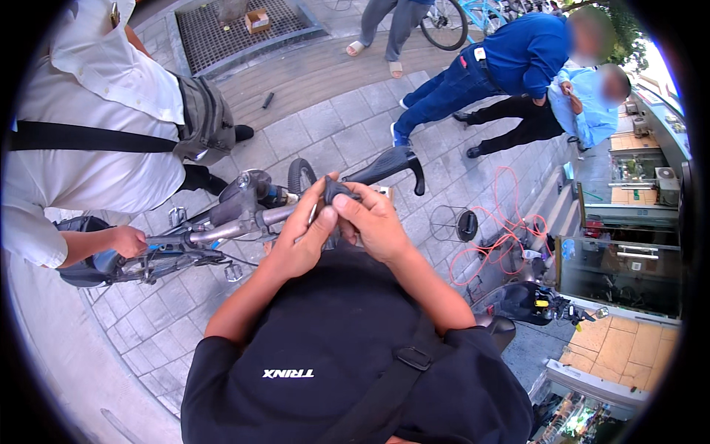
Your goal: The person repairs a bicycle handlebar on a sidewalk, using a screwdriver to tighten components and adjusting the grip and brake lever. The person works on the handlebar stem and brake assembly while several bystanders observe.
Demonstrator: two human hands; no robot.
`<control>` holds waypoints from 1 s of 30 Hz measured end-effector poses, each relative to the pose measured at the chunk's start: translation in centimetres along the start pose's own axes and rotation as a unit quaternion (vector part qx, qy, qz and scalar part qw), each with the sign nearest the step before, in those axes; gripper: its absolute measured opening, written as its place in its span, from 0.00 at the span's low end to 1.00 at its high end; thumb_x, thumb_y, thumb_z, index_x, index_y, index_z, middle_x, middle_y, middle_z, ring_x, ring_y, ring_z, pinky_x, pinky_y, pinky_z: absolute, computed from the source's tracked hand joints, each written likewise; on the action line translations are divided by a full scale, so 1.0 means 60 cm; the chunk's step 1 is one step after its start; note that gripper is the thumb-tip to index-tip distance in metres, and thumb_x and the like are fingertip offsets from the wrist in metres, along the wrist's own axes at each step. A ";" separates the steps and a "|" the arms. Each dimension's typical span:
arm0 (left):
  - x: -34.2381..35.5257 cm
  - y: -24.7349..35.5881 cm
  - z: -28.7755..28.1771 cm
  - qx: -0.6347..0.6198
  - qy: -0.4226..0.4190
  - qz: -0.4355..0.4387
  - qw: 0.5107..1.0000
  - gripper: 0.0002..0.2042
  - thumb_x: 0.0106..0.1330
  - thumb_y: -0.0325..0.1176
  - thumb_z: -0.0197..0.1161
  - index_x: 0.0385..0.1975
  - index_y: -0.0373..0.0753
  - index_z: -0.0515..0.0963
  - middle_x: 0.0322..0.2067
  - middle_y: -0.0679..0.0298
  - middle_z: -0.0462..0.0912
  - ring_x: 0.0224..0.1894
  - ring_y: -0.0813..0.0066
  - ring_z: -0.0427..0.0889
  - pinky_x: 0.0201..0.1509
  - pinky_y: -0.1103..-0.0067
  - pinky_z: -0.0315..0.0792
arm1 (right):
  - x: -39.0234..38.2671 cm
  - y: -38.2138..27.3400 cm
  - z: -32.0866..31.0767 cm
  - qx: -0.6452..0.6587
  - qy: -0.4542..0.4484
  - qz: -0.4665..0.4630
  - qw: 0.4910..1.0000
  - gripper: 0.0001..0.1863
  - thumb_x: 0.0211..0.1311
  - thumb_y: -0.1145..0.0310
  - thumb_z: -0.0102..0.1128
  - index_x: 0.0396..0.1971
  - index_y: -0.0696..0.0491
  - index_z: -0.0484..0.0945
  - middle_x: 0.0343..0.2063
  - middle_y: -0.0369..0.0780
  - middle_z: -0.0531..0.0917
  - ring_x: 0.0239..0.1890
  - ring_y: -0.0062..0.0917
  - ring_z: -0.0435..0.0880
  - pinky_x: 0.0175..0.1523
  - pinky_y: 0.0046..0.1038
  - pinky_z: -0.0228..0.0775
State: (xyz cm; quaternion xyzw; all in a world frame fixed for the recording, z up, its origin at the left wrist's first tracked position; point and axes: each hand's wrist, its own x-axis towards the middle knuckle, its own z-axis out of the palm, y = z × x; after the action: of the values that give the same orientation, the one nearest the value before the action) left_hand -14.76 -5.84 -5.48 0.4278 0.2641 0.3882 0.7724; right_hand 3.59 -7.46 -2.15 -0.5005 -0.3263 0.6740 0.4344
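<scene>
My left hand (301, 240) and my right hand (376, 226) are close together in front of my chest, above a bicycle's handlebar (277, 215). Between their fingertips is a small dark grey piece (336, 192), soft-looking; its exact kind I cannot make out. The right thumb and fingers pinch it. A thin silvery strip (313, 213) shows between the left thumb and fingers. Just beyond the hands, a black handlebar grip (379, 167) sticks out to the right, with a black curved end (418, 177). The bicycle's front wheel (301, 176) shows partly behind the hands.
At left a person in a white shirt (96, 81) rests a hand (129, 241) by the bicycle. Two people (510, 59) stand far right, and another's legs (392, 29) show behind. An orange hose (510, 229), a wire stand (447, 224) and a short black tube (268, 100) lie on the paving.
</scene>
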 end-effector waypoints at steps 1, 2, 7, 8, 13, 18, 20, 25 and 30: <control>0.004 0.008 0.000 -0.006 0.005 -0.024 1.000 0.33 0.85 0.53 0.48 0.79 0.34 0.59 0.40 0.65 0.76 0.30 0.86 0.69 0.34 0.84 0.64 | 0.000 -0.004 0.001 -0.024 0.007 -0.023 0.999 0.21 0.80 0.62 0.63 0.62 0.62 0.76 0.29 0.33 0.82 0.25 0.12 0.75 0.29 0.18 0.67; 0.008 0.015 0.000 -0.011 0.011 -0.049 0.999 0.35 0.85 0.59 0.43 0.78 0.36 0.60 0.34 0.68 0.74 0.21 0.89 0.61 0.24 0.86 0.56 | 0.000 -0.014 0.009 -0.044 0.016 -0.044 0.998 0.21 0.80 0.63 0.62 0.62 0.63 0.75 0.30 0.33 0.83 0.27 0.12 0.77 0.30 0.17 0.68; 0.047 0.006 -0.039 -0.302 0.024 -0.071 0.950 0.35 0.84 0.62 0.41 0.68 0.31 0.71 0.46 0.55 0.83 0.34 0.75 0.79 0.35 0.77 0.77 | 0.002 -0.038 0.024 -0.096 0.094 -0.181 0.974 0.19 0.78 0.68 0.65 0.60 0.64 0.78 0.43 0.38 0.87 0.39 0.14 0.85 0.43 0.19 0.78; 0.056 0.012 -0.028 -0.317 0.045 -0.070 0.945 0.35 0.84 0.61 0.41 0.65 0.31 0.73 0.50 0.54 0.83 0.39 0.73 0.81 0.43 0.74 0.79 | 0.000 -0.049 0.029 -0.067 0.094 -0.193 0.974 0.18 0.76 0.69 0.68 0.57 0.63 0.80 0.44 0.39 0.88 0.38 0.14 0.85 0.41 0.20 0.79; 0.068 0.017 -0.029 -0.371 -0.028 -0.018 0.928 0.33 0.86 0.58 0.40 0.51 0.33 0.84 0.64 0.52 0.80 0.56 0.61 0.84 0.66 0.64 0.77 | 0.010 -0.079 0.040 -0.354 0.099 -0.151 0.918 0.17 0.68 0.64 0.73 0.42 0.65 0.85 0.45 0.47 0.90 0.34 0.24 0.88 0.39 0.28 0.80; 0.081 0.018 -0.012 -0.357 0.071 -0.011 0.931 0.31 0.85 0.58 0.43 0.40 0.35 0.83 0.56 0.51 0.84 0.57 0.52 0.84 0.65 0.58 0.78 | 0.012 -0.066 0.023 -0.419 0.079 -0.167 0.889 0.21 0.67 0.54 0.73 0.38 0.61 0.85 0.36 0.50 0.89 0.33 0.40 0.88 0.40 0.38 0.79; 0.079 0.018 -0.006 -0.353 0.092 0.062 0.929 0.32 0.84 0.60 0.43 0.45 0.34 0.83 0.57 0.48 0.81 0.54 0.48 0.85 0.65 0.57 0.78 | -0.005 -0.078 0.011 -0.493 0.036 -0.109 0.862 0.19 0.71 0.53 0.69 0.42 0.57 0.88 0.38 0.47 0.89 0.37 0.36 0.90 0.44 0.36 0.80; 0.060 0.024 0.034 -0.164 0.084 0.117 0.976 0.38 0.84 0.65 0.35 0.55 0.31 0.80 0.63 0.49 0.75 0.50 0.59 0.83 0.60 0.66 0.78 | -0.028 -0.077 0.004 -0.346 -0.128 -0.124 0.921 0.16 0.79 0.57 0.59 0.50 0.56 0.81 0.32 0.48 0.87 0.37 0.44 0.89 0.44 0.41 0.78; 0.075 0.025 0.073 0.174 0.140 0.155 0.962 0.43 0.82 0.69 0.27 0.49 0.34 0.82 0.60 0.53 0.80 0.62 0.64 0.76 0.68 0.69 0.67 | -0.026 -0.087 -0.025 -0.266 -0.120 -0.180 0.939 0.14 0.81 0.62 0.55 0.55 0.54 0.80 0.31 0.48 0.86 0.35 0.43 0.89 0.40 0.39 0.78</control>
State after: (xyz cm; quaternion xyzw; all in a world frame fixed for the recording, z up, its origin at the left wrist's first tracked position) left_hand -9.54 -3.61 -2.34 0.5331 0.3634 0.5072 0.5714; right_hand 6.57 -6.74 2.58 -0.4460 -0.6278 0.5283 0.3576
